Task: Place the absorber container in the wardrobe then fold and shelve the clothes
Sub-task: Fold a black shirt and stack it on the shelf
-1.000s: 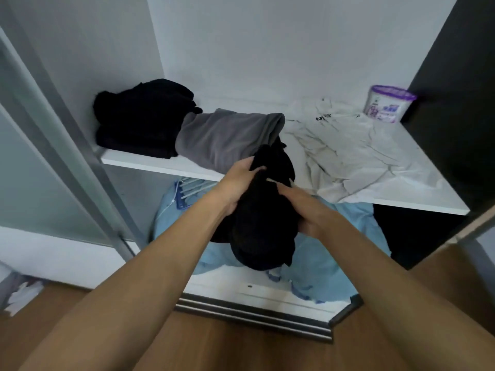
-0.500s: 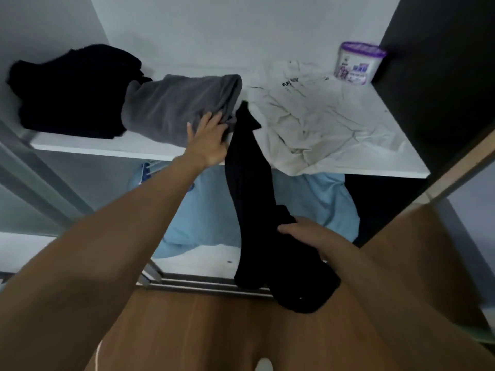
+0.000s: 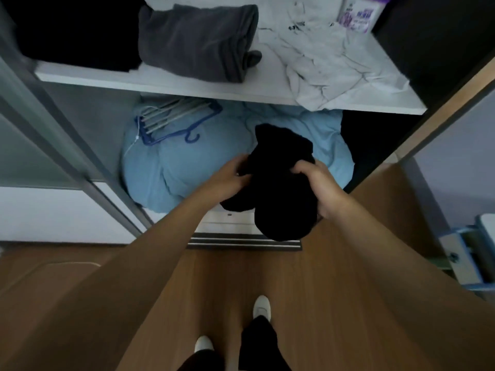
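Observation:
A black garment (image 3: 281,180) hangs bunched between my hands, below the white shelf (image 3: 171,84) and in front of the open wardrobe. My left hand (image 3: 233,175) grips its left side. On its right side, my right hand (image 3: 318,183) holds it with curled fingers. The absorber container (image 3: 357,13), white with a purple label, stands at the shelf's back right corner. On the shelf lie a folded grey garment (image 3: 198,41), a black pile (image 3: 75,33) at the left, and a crumpled white shirt (image 3: 332,65).
A light blue bundle (image 3: 187,167) fills the wardrobe floor, with blue and grey hangers (image 3: 174,119) on top. Sliding door rails (image 3: 241,241) run along the threshold. My feet in white shoes (image 3: 261,306) stand on the wooden floor. A blue object (image 3: 471,253) is at the right edge.
My left hand left the grey garment and came down to grip the black garment. The black garment came off the shelf edge and is gathered lower. The view tilted downward.

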Available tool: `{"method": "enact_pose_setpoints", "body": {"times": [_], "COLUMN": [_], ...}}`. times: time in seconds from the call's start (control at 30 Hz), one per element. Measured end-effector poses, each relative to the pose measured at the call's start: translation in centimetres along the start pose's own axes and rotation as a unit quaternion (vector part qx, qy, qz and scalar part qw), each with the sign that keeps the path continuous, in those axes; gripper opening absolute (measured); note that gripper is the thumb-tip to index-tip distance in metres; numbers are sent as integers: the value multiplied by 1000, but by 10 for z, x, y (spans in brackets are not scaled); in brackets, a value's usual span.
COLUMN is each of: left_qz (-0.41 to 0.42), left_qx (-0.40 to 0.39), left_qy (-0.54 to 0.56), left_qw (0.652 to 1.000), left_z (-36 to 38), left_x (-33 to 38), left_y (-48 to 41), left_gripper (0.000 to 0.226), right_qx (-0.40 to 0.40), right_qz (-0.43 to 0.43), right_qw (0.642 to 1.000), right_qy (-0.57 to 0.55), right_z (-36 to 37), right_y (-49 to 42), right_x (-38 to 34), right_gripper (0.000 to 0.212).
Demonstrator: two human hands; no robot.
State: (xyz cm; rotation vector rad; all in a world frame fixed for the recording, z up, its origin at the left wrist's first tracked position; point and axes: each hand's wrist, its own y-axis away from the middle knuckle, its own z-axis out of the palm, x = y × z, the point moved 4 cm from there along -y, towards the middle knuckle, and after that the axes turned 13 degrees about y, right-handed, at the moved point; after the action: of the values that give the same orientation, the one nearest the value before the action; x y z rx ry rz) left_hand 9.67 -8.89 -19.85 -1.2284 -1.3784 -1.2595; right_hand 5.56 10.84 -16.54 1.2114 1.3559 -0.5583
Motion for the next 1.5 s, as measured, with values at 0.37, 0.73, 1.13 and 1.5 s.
{"method": "enact_pose_setpoints", "body": {"times": [0.37, 0.73, 1.13, 1.5], "left_qz": [-80, 143, 112, 110], "left_qx": [-102, 99, 116, 142], "left_qy": [76, -8, -171, -70], "left_qw": [989, 985, 972, 981], "left_z": [-55, -72, -29, -53], "left_x": [-37, 107, 161, 173], "left_y": [104, 97, 91, 108], "left_gripper": [29, 41, 15, 8], "right_qx": [-18, -61, -60, -200], "right_qz": [-7, 45, -220, -168], "right_qw": [974, 945, 921, 918], "right_qy": [-227, 319, 316, 300], "right_z": [72, 46, 67, 65], "right_y": [47, 57, 73, 55], "right_x": [-27, -20, -57, -29], "right_gripper": [32, 19, 22, 33]}}
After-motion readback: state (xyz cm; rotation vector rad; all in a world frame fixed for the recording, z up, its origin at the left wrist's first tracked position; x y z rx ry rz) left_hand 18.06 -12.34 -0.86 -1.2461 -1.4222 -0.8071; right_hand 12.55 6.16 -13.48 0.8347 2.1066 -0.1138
